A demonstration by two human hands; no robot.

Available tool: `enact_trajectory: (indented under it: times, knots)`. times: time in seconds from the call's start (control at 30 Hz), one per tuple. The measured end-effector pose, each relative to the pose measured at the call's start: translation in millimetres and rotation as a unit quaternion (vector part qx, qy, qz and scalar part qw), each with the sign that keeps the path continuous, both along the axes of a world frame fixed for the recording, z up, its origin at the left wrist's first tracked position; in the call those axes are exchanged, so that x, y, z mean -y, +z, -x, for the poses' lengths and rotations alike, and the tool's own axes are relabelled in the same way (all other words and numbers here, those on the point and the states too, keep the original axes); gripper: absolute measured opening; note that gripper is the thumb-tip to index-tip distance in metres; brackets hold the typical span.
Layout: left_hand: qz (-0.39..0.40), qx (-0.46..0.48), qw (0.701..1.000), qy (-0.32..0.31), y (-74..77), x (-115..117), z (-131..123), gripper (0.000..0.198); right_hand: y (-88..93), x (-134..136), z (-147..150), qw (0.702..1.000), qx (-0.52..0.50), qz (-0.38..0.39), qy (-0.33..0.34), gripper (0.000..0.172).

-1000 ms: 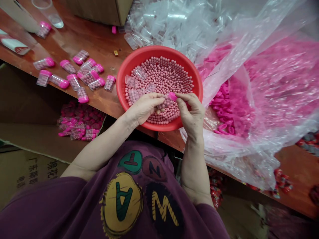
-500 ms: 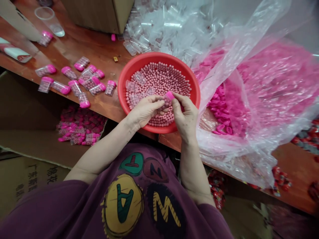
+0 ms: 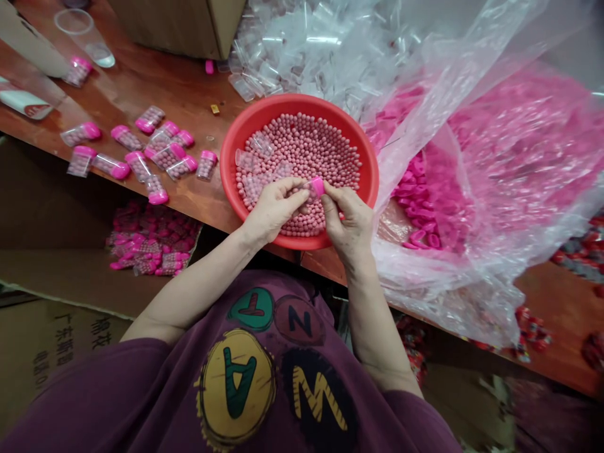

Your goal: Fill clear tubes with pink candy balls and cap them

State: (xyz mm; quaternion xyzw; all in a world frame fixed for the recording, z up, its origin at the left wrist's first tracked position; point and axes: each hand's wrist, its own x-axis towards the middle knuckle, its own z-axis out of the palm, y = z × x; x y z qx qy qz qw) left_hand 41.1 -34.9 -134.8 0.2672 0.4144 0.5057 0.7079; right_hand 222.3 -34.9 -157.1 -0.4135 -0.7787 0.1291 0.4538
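Over the red basin (image 3: 228, 151) of pink beads (image 3: 311, 141), my left hand (image 3: 275, 211) pinches the clear body of a small bottle. The bottle's bright pink cap (image 3: 316, 186) points right, and the fingertips of my right hand (image 3: 348, 217) are closed on that end. Part of the bottle is hidden by my left fingers. Several clear containers (image 3: 262, 144) lie on the beads at the basin's left side.
Filled pink-capped bottles (image 3: 165, 155) lie left of the basin, with more in a carton (image 3: 153, 242) below. Clear containers (image 3: 302, 47) are heaped behind. A plastic bag of pink caps (image 3: 418, 201) is at right; a cardboard box (image 3: 179, 25) stands behind left.
The capped end of the bottle has turned slightly and sits a little further left. My right hand's fingers have shifted slightly at the cap. The whole view has moved a little.
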Motion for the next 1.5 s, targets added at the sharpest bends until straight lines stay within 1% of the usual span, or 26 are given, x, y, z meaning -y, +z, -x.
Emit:
enact_trajectory:
  times: [0.13, 0.3, 0.4, 0.43, 0.5, 0.63, 0.7, 0.8, 0.87, 0.93, 1.03, 1.1, 1.2, 1.3, 1.4, 1.5]
  knots:
    - [0.004, 0.046, 0.998, -0.044, -5.9, -1.6, 2.2, 0.011, -1.5, -0.4, 0.2, 1.0, 0.004, -0.006, -0.021, 0.027]
    - [-0.011, -0.004, 1.0, -0.004, -7.2, 0.3, 0.4, 0.009, -2.9, -2.5, -0.4, 0.998, 0.059, -0.012, -0.024, 0.035]
    - [-0.024, -0.043, 0.999, 0.014, -6.0, 0.6, -1.8, 0.01, -5.1, -1.2, -2.2, 0.996, 0.085, -0.005, -0.033, 0.036]
    - [-0.035, -0.052, 0.998, 0.019, -5.8, 0.5, -2.3, 0.011, -5.6, -0.4, -3.0, 0.996, 0.081, 0.001, -0.033, 0.035]
    - [-0.051, -0.057, 0.997, 0.012, -6.3, 0.0, -2.5, 0.011, -5.9, 1.5, -3.9, 0.999, 0.042, 0.014, -0.023, 0.032]
    - [-0.051, -0.015, 0.998, -0.03, -11.6, -1.2, -0.4, 0.006, -3.3, 5.2, -1.5, 0.998, -0.061, 0.035, -0.009, 0.026]
    - [-0.061, 0.01, 0.997, -0.034, -15.9, -1.7, 0.7, 0.003, -2.0, 6.3, 0.2, 0.996, -0.074, 0.045, -0.012, 0.025]
    - [-0.088, 0.017, 0.995, -0.044, -21.3, -2.1, 0.0, 0.012, -2.7, 6.8, 1.0, 0.995, -0.078, 0.064, -0.023, 0.025]
    - [-0.11, -0.005, 0.993, -0.05, -23.7, -2.4, -1.9, 0.025, -4.9, 6.7, 1.2, 0.993, -0.088, 0.073, -0.026, 0.024]
    - [-0.127, -0.047, 0.989, -0.052, -25.3, -2.7, -3.8, 0.03, -7.0, 7.2, 2.4, 0.991, -0.105, 0.077, -0.022, 0.022]
    - [-0.138, -0.111, 0.983, -0.048, -26.0, -3.0, -5.4, 0.023, -7.2, 9.8, 6.5, 0.987, -0.136, 0.082, -0.018, 0.018]
    - [-0.137, -0.123, 0.982, -0.051, -25.1, -2.8, -5.2, 0.021, -5.0, 12.7, 9.8, 0.984, -0.152, 0.089, -0.02, 0.018]
    - [-0.124, -0.111, 0.984, -0.063, -23.1, -2.2, -3.6, 0.022, -0.2, 16.2, 12.4, 0.983, -0.158, 0.09, -0.026, 0.018]
    - [-0.121, -0.114, 0.983, -0.078, -23.1, -1.6, -1.3, 0.023, 4.2, 16.6, 10.6, 0.986, -0.138, 0.084, -0.029, 0.018]
    - [-0.14, -0.129, 0.978, -0.087, -25.4, -1.4, -0.3, 0.023, 7.6, 14.5, 6.3, 0.991, -0.102, 0.091, -0.014, 0.017]
    - [-0.155, -0.136, 0.975, -0.086, -28.0, -1.4, -1.5, 0.019, 9.2, 12.5, 4.1, 0.991, -0.089, 0.094, 0.011, 0.016]
